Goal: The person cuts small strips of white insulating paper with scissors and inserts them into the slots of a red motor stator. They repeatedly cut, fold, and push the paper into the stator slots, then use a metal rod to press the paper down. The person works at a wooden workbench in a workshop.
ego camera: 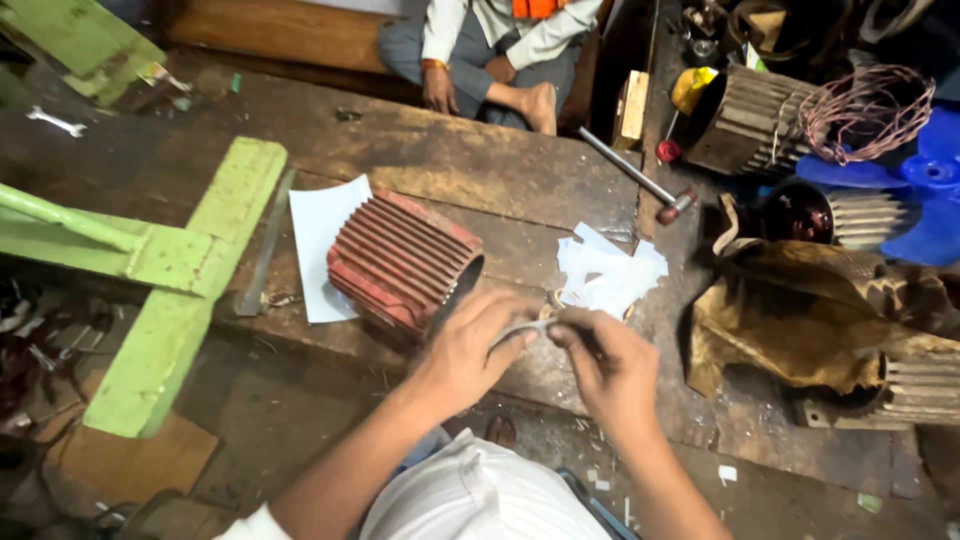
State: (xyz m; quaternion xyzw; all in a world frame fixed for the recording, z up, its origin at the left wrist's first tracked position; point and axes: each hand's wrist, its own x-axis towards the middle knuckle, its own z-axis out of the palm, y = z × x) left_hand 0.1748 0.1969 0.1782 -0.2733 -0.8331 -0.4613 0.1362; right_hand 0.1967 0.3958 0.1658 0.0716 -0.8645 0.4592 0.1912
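Paper strip: held between both hands just in front of the red motor shell, its long axis running roughly left to right, nearly level.
Left hand: forearm comes up from the lower left; fingers curled, thumb and forefinger closed on the strip's left end.
Right hand: forearm comes up from the lower right; fingers bent inward, tips pinched on the strip's right end.
Red motor shell: ribbed, lying on its side on the wooden table, open end facing the hands.
White sheet: flat, partly under the shell's left side.
Paper scraps: heaped just right of the shell.
Hammer: beyond the scraps, right of the shell.
Other person: seated behind the shell, across the table.
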